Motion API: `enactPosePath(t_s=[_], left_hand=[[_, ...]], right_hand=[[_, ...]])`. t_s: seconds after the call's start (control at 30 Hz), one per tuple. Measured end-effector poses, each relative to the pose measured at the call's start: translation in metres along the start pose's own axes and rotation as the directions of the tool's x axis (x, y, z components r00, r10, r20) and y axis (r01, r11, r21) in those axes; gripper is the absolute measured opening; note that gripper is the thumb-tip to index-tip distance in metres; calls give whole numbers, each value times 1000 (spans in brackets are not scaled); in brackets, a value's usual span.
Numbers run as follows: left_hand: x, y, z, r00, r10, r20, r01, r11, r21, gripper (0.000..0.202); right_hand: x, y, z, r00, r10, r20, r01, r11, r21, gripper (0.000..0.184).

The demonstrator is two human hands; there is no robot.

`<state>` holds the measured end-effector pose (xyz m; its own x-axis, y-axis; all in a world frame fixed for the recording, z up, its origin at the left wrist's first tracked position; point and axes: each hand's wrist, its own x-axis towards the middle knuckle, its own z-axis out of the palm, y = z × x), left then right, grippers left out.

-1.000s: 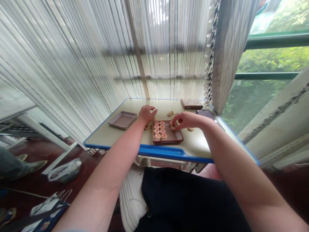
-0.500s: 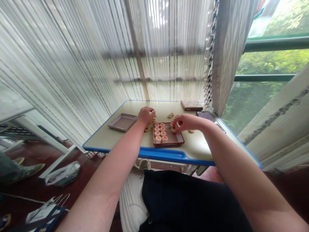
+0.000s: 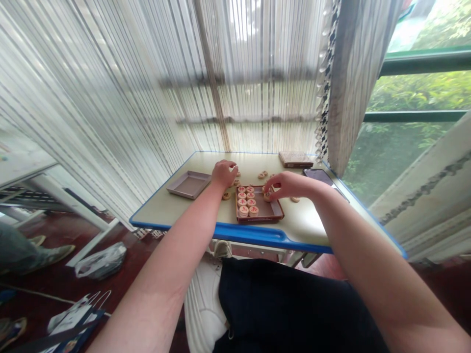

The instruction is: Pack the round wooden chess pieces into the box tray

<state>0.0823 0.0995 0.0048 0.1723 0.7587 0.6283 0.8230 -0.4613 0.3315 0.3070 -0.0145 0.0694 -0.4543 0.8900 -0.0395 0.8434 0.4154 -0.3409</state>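
Observation:
My right hand (image 3: 285,185) reaches into the far right part of a shallow brown box (image 3: 259,219). Its fingers pinch a round wooden xiangqi piece (image 3: 267,196) there. Two columns of pieces with red characters (image 3: 246,201) fill the left side of that box, some stacked. Beyond the box's left corner, my left hand (image 3: 224,173) is held with its fingers curled in, close by a few loose pieces (image 3: 236,183). What lies between those fingertips is too small to make out. Another piece (image 3: 226,196) with a dark character lies below the left wrist.
A shallow grey-brown lid or tray (image 3: 189,185) lies on the left of the table (image 3: 154,208). Loose pieces (image 3: 262,174) sit beyond the box, one (image 3: 295,199) to its right. A closed flat box (image 3: 296,159) and a phone (image 3: 317,175) lie at the far right.
The view has shifted slightly, so the table appears a little further right. Both hands keep nearly the same place and pose, the right one still on the piece in the box.

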Motion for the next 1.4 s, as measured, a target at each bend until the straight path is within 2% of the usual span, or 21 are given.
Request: enactPosePath(t_s=[0.1,0.17,0.23,0.3,0.4,0.63,0.73,0.8,0.87,0.97,1.03,1.13,1.2,1.27,1.4], left_hand=[[0,1,-1,1000,-10,18,10,1000,6,29],[-1,2,-2,1000,-4,14,4,1000,1,30],[-1,3,-3,1000,4,3,-4,1000,-5,30],[-1,3,-3,1000,4,4,-3,1000,-7,30],[-1,3,-2,1000,-4,29,4,1000,-4,30],[-2,1,0,996,-31,81,30,1000,10,32],[-3,0,1,979,-66,195,59,997,41,31],[-4,-1,2,962,-75,261,62,996,60,30],[-4,0,3,958,-66,279,50,997,64,29],[-3,0,3,960,-62,275,45,997,68,28],[-3,1,3,957,-71,280,53,996,72,28],[-4,1,3,955,-72,286,56,996,64,27],[-4,1,3,952,-61,301,51,998,42,30],[-3,0,3,941,-55,333,61,998,-7,36],[2,-2,0,919,-126,373,227,944,-241,37]], right_hand=[[3,12,-2,988,50,-148,-47,999,21,31],[8,27,-1,941,129,-312,-123,992,39,32],[14,44,2,880,221,-421,-226,973,39,31],[19,57,6,869,273,-413,-293,956,17,32],[25,66,12,871,283,-402,-319,947,-26,33],[36,71,28,875,173,-451,-246,963,-108,33],[41,76,35,873,158,-461,-223,971,-90,37],[45,76,38,877,113,-467,-161,985,-64,39],[49,73,41,890,66,-450,-91,995,-34,40],[55,69,42,936,-1,-352,-5,1000,-17,38],[57,68,42,950,-18,-311,7,999,-36,36],[56,69,40,932,27,-361,-56,996,-70,35],[54,69,40,919,37,-394,-72,995,-74,35],[53,69,40,926,-3,-377,-25,997,-68,33],[51,66,39,941,-38,-335,25,999,-45,30]])
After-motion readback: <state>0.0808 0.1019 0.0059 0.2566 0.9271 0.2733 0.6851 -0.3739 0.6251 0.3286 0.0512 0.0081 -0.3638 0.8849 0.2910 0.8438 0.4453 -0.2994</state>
